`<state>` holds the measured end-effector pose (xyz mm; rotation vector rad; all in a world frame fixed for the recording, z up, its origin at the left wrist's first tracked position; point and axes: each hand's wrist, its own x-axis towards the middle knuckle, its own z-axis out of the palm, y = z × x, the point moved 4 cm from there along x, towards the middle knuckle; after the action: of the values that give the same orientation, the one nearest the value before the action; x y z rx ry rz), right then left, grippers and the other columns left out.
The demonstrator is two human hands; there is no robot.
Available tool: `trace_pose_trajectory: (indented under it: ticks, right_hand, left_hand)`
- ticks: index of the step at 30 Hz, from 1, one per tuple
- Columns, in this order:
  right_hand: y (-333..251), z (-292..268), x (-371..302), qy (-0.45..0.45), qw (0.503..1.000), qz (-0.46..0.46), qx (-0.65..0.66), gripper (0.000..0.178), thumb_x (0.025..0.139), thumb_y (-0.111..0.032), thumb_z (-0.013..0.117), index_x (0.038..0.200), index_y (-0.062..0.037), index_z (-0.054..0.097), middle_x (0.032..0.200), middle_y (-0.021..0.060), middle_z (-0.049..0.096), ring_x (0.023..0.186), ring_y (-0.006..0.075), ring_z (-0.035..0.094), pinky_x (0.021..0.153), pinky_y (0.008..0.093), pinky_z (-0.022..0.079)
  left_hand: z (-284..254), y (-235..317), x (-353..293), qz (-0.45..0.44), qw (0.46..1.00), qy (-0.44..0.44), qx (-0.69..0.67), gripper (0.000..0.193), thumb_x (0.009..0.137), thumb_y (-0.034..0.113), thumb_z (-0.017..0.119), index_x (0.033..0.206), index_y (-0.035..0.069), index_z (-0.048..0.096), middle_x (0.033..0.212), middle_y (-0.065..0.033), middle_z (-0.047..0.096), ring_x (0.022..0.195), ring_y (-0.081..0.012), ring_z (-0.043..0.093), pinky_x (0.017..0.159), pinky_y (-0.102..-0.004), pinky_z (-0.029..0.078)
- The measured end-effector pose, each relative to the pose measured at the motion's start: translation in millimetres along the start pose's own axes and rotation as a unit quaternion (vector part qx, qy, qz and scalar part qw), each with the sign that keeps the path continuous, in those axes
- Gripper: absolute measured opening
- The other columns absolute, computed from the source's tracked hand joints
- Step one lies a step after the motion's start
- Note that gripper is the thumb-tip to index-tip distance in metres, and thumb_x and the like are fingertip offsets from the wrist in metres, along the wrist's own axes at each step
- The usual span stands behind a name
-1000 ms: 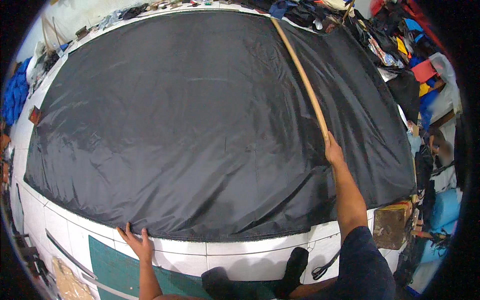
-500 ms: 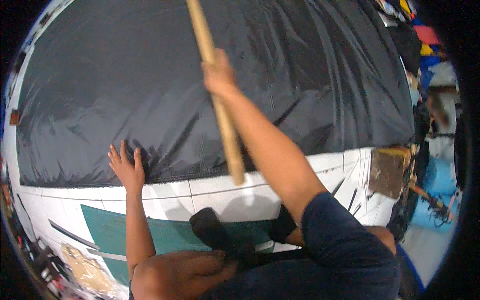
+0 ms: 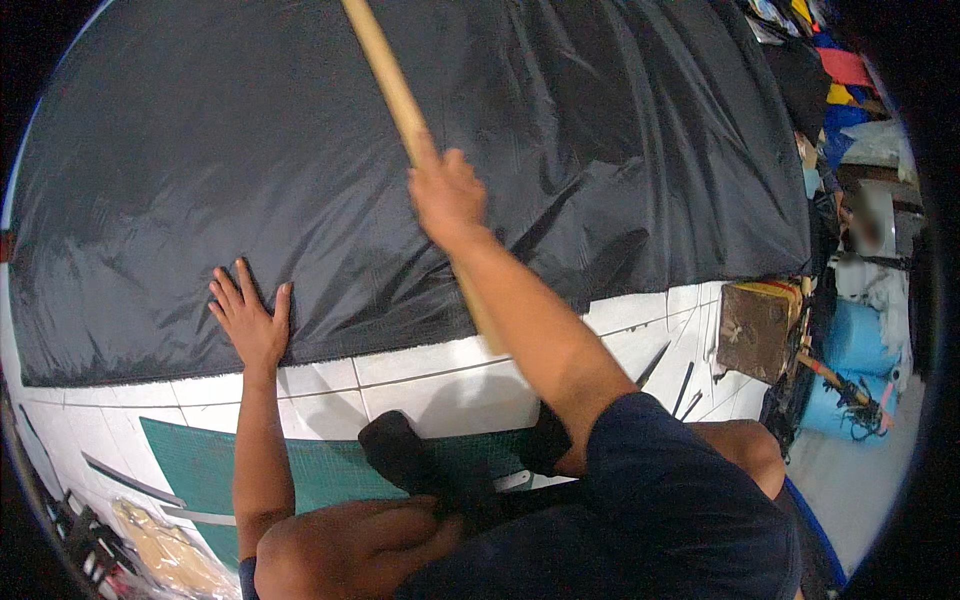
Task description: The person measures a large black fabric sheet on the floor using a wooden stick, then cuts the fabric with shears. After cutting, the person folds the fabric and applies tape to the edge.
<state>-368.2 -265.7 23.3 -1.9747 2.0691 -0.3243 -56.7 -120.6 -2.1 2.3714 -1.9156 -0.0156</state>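
Observation:
A large sheet of black shiny fabric (image 3: 420, 130) lies spread over the white tiled floor (image 3: 430, 385). My left hand (image 3: 250, 320) rests flat, fingers spread, on the fabric's near edge. My right hand (image 3: 447, 195) is closed around a long wooden stick (image 3: 395, 90) that runs from the top of the view down over the fabric to the tiles. The stick's lower end is hidden behind my right forearm. My knees are bent below, near the bottom edge.
A green cutting mat (image 3: 300, 470) lies on the tiles by my knees. A brown board (image 3: 755, 330) and blue bags (image 3: 850, 360) sit at the right. Colourful cloth piles (image 3: 830, 80) are at the upper right. A dark object (image 3: 400, 455) lies on the mat.
I have leaned in closer over the fabric. My right hand has brought the stick from the fabric's right side toward the middle. My left hand moved from the tiles onto the fabric edge.

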Motion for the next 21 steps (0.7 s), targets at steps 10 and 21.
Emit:
trace_pose_trajectory:
  ticks: [10, 21]
  right_hand:
    - [208, -89, -21, -0.015, 0.979, 0.087, -0.184, 0.062, 0.095, -0.033, 0.062, 0.151, -0.0260, 0.037, 0.106, 0.0206, 0.059, 0.094, 0.0389, 0.062, 0.080, 0.0511, 0.051]
    - [218, -63, -157, -0.114, 0.972, -0.118, -0.169, 0.069, 0.098, -0.045, 0.053, 0.152, -0.0057, 0.033, 0.157, 0.0252, 0.025, 0.146, 0.0415, 0.024, 0.116, 0.0601, 0.019]
  left_hand:
    - [-3, 1, 2, -0.015, 1.000, -0.004, -0.016, 0.084, 0.092, 0.057, 0.056, 0.156, 0.012, 0.026, 0.161, -0.0255, 0.015, 0.150, -0.0434, 0.013, 0.119, -0.0585, 0.009]
    - [2, 2, 1, -0.010, 1.000, 0.010, -0.019, 0.084, 0.092, 0.058, 0.056, 0.157, 0.012, 0.026, 0.161, -0.0259, 0.015, 0.149, -0.0448, 0.014, 0.119, -0.0583, 0.009]
